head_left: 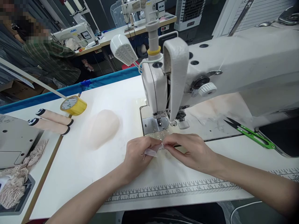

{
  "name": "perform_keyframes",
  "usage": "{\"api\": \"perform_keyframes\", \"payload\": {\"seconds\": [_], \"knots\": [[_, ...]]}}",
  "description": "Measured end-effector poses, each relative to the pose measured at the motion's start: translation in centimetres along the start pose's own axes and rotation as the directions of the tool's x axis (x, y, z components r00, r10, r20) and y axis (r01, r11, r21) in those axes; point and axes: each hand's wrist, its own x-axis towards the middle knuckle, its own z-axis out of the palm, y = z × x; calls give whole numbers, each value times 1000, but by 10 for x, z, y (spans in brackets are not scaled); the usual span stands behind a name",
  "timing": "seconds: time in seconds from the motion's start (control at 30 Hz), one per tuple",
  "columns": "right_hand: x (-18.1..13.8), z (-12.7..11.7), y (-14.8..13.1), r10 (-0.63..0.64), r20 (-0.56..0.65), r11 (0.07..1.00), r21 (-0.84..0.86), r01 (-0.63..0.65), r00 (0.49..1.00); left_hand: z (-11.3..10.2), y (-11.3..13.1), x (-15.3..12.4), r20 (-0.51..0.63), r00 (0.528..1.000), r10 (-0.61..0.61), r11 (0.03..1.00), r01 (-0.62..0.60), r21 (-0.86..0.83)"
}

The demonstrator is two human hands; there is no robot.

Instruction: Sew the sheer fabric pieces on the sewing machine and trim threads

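My left hand [140, 152] is closed on a small piece of sheer whitish fabric [151, 152], and a loose thread hangs from it. Thumb and forefinger of my right hand [189, 151] pinch the same piece at its right end. Both hands meet just in front of the needle plate [154, 123] of a white sewing machine [158, 77]. Clear shiny bits lie on the plate's front edge. A pale beige rounded fabric piece [105, 129] lies flat on the table to the left.
Green thread snips [252, 132] and a black phone [282, 133] lie at right. Yellow tape [73, 105] and two thread cones [52, 121] are at left. A printed ruler [177, 191] runs along the front edge. A person in a plaid shirt [51, 59] is behind.
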Motion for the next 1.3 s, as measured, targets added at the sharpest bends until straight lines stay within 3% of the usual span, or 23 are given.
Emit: {"api": "perform_keyframes", "payload": {"seconds": [0.67, 1.0, 1.07, 1.17, 1.3], "knots": [[0, -1, -1, 38, 45, 998, 47, -40, 998, -2, 4, 4, 6, 999, 35, 999, -36, 24], [1, -2, -2, 5, 34, 999, -34, -4, 999, -2, 2, 4, -23, 990, 141, 987, -139, 84], [-1, -3, 0, -28, 16, 996, -89, 29, 999, -2, 1, 3, -21, 986, 167, 983, -164, 82], [-8, -6, 5, -184, 0, 958, -225, 179, 983, -1, 3, 2, -21, 988, 155, 986, -153, 72], [-13, -13, 8, -347, 88, 878, -321, 356, 934, -2, 7, 0, 19, 993, 121, 992, -121, 17]]}}
